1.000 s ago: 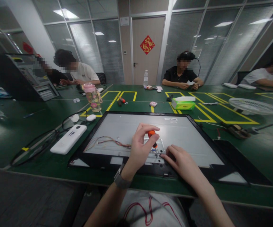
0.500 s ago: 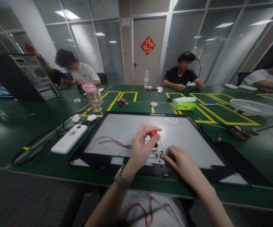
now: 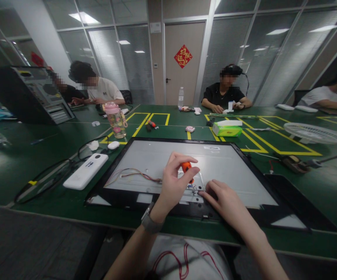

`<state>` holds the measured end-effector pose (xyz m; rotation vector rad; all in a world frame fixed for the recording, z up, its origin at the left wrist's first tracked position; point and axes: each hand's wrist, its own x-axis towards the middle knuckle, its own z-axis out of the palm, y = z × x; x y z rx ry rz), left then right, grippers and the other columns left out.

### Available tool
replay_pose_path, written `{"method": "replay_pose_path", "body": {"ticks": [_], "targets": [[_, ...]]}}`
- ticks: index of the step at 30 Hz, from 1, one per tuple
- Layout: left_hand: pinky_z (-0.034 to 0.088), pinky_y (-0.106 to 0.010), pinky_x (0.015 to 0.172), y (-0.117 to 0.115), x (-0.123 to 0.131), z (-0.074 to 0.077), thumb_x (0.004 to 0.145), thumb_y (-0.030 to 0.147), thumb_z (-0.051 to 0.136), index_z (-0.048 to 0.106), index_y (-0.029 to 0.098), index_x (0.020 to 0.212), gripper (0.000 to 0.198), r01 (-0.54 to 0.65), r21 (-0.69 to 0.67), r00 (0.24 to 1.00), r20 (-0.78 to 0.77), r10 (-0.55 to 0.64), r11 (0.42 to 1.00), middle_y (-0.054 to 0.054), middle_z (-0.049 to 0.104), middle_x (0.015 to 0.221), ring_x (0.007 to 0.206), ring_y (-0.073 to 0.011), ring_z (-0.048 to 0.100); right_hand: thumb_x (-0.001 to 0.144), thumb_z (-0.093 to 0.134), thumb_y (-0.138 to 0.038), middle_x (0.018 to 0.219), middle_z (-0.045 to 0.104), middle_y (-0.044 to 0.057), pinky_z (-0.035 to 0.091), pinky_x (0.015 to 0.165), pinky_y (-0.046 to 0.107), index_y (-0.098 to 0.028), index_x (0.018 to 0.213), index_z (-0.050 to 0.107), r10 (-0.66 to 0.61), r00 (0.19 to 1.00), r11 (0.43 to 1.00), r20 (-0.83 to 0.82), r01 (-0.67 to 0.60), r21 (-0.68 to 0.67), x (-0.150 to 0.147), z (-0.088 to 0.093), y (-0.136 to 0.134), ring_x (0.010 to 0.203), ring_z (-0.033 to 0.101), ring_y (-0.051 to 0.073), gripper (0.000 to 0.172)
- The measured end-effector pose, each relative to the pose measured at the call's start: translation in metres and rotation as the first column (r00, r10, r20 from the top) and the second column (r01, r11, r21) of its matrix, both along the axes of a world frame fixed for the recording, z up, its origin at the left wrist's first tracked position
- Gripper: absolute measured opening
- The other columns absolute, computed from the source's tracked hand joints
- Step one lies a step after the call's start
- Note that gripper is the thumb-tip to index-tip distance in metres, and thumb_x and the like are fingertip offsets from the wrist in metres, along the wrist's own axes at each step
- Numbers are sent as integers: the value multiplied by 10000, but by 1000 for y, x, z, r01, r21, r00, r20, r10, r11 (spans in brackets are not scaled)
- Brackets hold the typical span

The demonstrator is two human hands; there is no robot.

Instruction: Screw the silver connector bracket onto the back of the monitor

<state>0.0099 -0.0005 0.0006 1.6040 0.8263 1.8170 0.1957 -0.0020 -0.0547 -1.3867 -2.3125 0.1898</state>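
Note:
A flat display panel [image 3: 238, 171] with a grey metal back and black frame lies before me on the table. My left hand [image 3: 175, 177] is closed around a small screwdriver [image 3: 186, 167] with an orange and black handle; its shaft points down at a small metal bracket [image 3: 194, 190] near the panel's front edge. My right hand [image 3: 222, 198] rests low on the panel, fingers curled, fingertips at the bracket's right side. Whatever they pinch is hidden. Thin coloured wires [image 3: 139, 171] run across the panel left of my left hand.
Left of the panel lie a white power bank [image 3: 86, 171] and a black cable [image 3: 44, 188]; a pink-lidded bottle [image 3: 116, 120] stands behind them. Beyond are a green tissue box [image 3: 227, 129], a white round frame [image 3: 316, 132] and a computer case [image 3: 19, 93]. Several people sit around.
The screwdriver handle leans slightly more to the left in my left hand. My right hand stays put. Across the table, a person's hands have shifted, and a long green strip lies before them.

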Motion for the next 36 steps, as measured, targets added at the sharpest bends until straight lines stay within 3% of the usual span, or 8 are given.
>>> {"method": "replay_pose_path", "body": {"ticks": [3,7,14,19,22,28,32,36], "targets": [[470,-263,767,-1,0,0,858,249,648,719,211,879,83,-26,-5,999,20,26,1000,-21,568,862,800,-134,546,932,564,-352,768,622,39,466,662,323,-219,750,512,4,1000,1000,-12,-4,1,0,0,0,706,603,217,232],[486,-275,796,-3,-1,1,980,278,425,697,224,1058,288,141,-74,987,90,-134,987,-51,639,976,899,-152,605,938,548,-357,767,621,44,465,659,325,-220,747,513,8,1000,1000,-27,-8,1,1,1,0,696,597,212,238],[479,-259,740,0,-2,1,862,265,648,710,198,839,94,-13,14,1000,13,13,1000,-34,595,837,809,-147,569,939,551,-363,764,620,41,463,664,323,-219,753,516,11,1000,1000,-21,-11,8,1,-2,0,706,600,212,238],[493,-302,842,-3,-1,1,977,288,436,672,220,1163,308,93,-60,995,30,-92,994,-71,636,1052,938,-169,608,943,544,-369,785,625,47,471,674,325,-216,774,527,2,1000,1000,13,-2,-5,0,0,0,723,612,220,229],[504,-299,821,-4,0,1,949,277,508,649,211,1203,298,151,-77,988,41,-149,986,-72,656,1032,923,-173,629,937,554,-357,781,626,47,473,675,328,-216,771,526,2,1000,1000,14,-2,-6,0,0,0,724,613,224,220],[482,-260,771,0,0,-2,844,259,670,726,211,954,132,-121,-21,993,-17,120,992,-31,565,905,827,-142,555,930,557,-368,766,628,47,469,649,320,-219,749,521,12,1000,1000,-24,-11,7,1,0,0,706,613,220,237],[509,-310,833,-2,-1,0,972,299,437,644,213,1201,321,52,-101,998,51,-47,993,-89,631,1130,969,-182,616,934,548,-372,755,627,43,469,647,317,-222,747,526,19,999,1000,-31,-19,6,1,2,0,698,614,217,240],[499,-277,793,-1,0,2,891,267,602,695,197,1071,215,41,-88,998,60,-36,995,-56,650,936,856,-157,622,933,550,-374,751,625,41,466,655,317,-221,754,537,11,999,1000,-40,-10,20,1,0,0,693,609,213,236]]}}
